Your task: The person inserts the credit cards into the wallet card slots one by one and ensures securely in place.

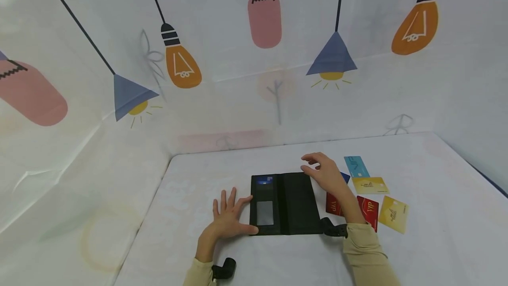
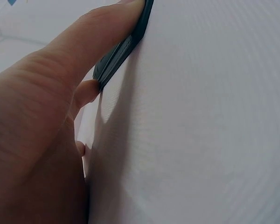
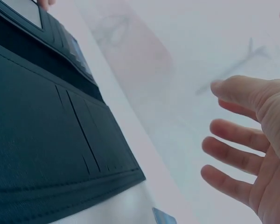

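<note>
Sleeves: Tan sleeves (image 1: 367, 250) covered both arms, and a black gadget (image 1: 226, 269) sat on each wrist.
Left hand: The left hand (image 1: 227, 225) had its fingers spread wide. Its thumb lay on the near left corner of the black wallet (image 1: 300, 204), and its pointing finger touched the left edge.
Wallet: It lay unfolded on the desk (image 1: 194, 173), between the hands. Its left half had a window (image 1: 265, 213) near the bottom and a blue card (image 1: 264, 180) tucked in higher up.
Near cards: To the right were two red cards (image 1: 371, 211) and a yellow card (image 1: 394, 214).
Right hand: The right hand (image 1: 326, 174) was over the far right corner, apart from the wallet. Its fingers were loosely bent and held nothing.
Far cards: Another yellow card (image 1: 371, 185), a dark blue card (image 1: 346, 177) partly hidden by the arm, and a light blue card (image 1: 357, 167).
Wall: The white wall (image 1: 238, 105) had pictures of orange bulbs (image 1: 415, 30) and blue lamps (image 1: 332, 54).
</note>
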`<state>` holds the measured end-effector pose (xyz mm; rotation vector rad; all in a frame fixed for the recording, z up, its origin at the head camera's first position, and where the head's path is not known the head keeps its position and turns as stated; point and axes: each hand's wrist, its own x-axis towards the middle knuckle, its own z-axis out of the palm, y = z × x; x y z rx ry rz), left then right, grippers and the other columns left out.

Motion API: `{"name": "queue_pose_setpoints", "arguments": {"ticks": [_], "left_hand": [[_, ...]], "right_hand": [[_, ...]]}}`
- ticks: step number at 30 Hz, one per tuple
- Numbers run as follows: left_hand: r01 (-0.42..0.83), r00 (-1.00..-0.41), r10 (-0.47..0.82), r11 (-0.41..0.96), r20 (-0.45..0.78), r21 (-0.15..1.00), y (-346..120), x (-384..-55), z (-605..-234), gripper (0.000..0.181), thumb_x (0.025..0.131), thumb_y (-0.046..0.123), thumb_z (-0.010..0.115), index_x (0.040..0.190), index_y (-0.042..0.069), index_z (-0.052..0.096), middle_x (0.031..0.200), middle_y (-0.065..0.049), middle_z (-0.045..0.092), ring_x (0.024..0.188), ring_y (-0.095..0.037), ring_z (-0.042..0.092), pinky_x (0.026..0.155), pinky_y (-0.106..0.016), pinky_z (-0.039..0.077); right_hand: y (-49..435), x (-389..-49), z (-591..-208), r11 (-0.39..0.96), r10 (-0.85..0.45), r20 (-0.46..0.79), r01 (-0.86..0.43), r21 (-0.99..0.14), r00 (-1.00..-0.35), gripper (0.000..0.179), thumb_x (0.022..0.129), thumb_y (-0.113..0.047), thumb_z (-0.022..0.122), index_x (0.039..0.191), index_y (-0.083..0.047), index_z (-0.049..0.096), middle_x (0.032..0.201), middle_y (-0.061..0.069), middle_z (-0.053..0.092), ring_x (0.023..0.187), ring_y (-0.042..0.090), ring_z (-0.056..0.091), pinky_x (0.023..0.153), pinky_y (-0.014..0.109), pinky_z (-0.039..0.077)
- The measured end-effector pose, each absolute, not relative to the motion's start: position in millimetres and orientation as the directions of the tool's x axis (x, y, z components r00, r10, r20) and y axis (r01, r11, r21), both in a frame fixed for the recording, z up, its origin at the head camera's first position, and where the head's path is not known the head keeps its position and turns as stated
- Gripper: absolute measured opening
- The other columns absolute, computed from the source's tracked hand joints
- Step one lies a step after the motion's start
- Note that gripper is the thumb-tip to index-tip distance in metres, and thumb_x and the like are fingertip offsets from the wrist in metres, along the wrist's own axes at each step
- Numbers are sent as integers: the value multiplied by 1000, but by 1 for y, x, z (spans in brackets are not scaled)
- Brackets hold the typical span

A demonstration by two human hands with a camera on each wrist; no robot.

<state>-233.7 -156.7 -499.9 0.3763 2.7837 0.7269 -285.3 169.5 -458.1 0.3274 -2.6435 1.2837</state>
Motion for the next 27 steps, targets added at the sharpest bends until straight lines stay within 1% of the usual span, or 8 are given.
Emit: {"name": "queue_pose_setpoints", "arguments": {"ticks": [8,12,14,18,27], "left_hand": [[190,-938,309,834,-153,518,-159,-232,-501,91,70,54,83,148,27,43,165,-21,2,148,-46,-15,112,-67,-14],[195,-938,313,831,-148,520,-159,-232,-501,91,70,55,82,148,28,44,165,-21,2,148,-46,-15,112,-67,-14],[196,-938,314,832,-148,519,-159,-232,-501,91,70,55,82,148,28,44,165,-21,2,148,-46,-15,112,-67,-14],[196,-938,313,832,-147,519,-159,-232,-501,91,70,55,83,148,28,44,165,-21,2,148,-46,-15,112,-67,-14],[195,-937,315,829,-149,524,-158,-233,-501,92,70,54,83,148,27,43,165,-21,1,148,-46,-16,111,-66,-16]], "right_hand": [[185,-286,-462,638,-78,274,-259,-725,-958,43,97,-28,64,133,-5,57,131,19,57,118,36,54,99,54,47],[195,-288,-466,652,-51,262,-231,-722,-964,46,98,-28,63,136,-5,53,133,20,55,122,38,51,103,57,43],[199,-288,-468,654,-39,248,-212,-726,-968,47,98,-26,63,139,-6,51,136,21,53,125,39,48,105,59,39],[206,-286,-469,665,-17,214,-171,-727,-977,52,97,-25,63,143,-7,47,140,24,49,130,43,44,105,65,36],[218,-284,-471,703,7,148,-101,-704,-989,57,96,-23,63,147,-6,42,143,27,45,133,48,39,105,67,34]]}}
